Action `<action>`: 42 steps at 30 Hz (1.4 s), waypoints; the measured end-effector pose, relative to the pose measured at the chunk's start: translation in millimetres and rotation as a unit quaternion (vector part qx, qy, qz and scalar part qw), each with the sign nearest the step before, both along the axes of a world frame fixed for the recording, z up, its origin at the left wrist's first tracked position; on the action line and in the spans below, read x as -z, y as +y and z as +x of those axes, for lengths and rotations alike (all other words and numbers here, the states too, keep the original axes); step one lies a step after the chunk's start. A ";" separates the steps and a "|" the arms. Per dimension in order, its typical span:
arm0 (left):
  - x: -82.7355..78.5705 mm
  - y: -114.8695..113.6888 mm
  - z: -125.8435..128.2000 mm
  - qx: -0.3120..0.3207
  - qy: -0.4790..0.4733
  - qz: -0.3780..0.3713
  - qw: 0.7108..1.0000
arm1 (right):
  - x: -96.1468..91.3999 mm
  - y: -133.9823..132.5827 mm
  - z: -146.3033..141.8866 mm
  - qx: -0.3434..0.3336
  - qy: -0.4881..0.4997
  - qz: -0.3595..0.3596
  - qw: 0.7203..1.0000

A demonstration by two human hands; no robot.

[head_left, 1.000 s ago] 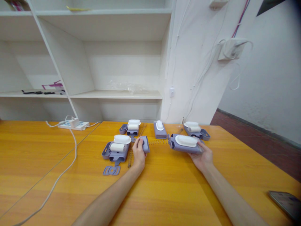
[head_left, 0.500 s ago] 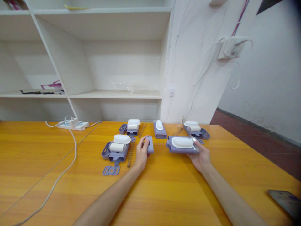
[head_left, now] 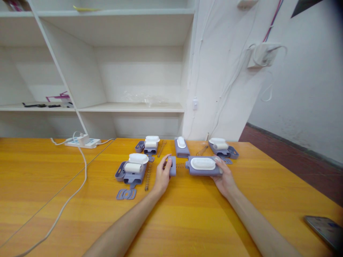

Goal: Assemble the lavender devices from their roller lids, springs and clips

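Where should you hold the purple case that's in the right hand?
Probably by its right end, coming from the right, as the right hand does. The purple case is long and held sideways, and its left end faces the spring, so this grip leaves that end uncovered.

Bare left hand, bare right hand, slender fingers, long uncovered forearms
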State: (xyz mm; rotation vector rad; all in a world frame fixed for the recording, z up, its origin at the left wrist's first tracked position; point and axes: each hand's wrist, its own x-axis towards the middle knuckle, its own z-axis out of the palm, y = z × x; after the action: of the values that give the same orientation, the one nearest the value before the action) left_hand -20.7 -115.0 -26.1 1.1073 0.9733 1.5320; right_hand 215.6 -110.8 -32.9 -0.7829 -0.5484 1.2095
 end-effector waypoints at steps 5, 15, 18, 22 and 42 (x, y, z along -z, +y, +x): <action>-2.4 -1.9 0.1 0.029 -0.021 -0.010 0.999 | 3.4 3.5 5.5 -0.018 0.020 -0.010 1.000; 3.1 3.0 -2.5 -0.007 -0.050 -0.026 0.998 | 1.8 2.7 4.0 -0.004 0.004 -0.019 1.000; 4.5 4.1 -4.0 -0.080 -0.067 -0.016 0.994 | 1.9 2.6 2.4 -0.024 0.003 -0.022 0.999; 0.3 -1.4 -0.6 -0.037 -0.007 0.022 0.999 | 2.3 1.8 -0.4 -0.025 -0.005 -0.010 1.000; 6.4 -3.0 3.6 0.070 0.074 -0.005 0.995 | 3.0 -2.8 -8.7 -0.035 0.021 -0.013 0.999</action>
State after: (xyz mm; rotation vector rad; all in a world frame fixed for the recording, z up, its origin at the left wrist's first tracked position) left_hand -17.1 -118.0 -32.4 1.2689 0.9797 1.3471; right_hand 206.9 -113.6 -35.9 -0.7628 -0.5296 1.2964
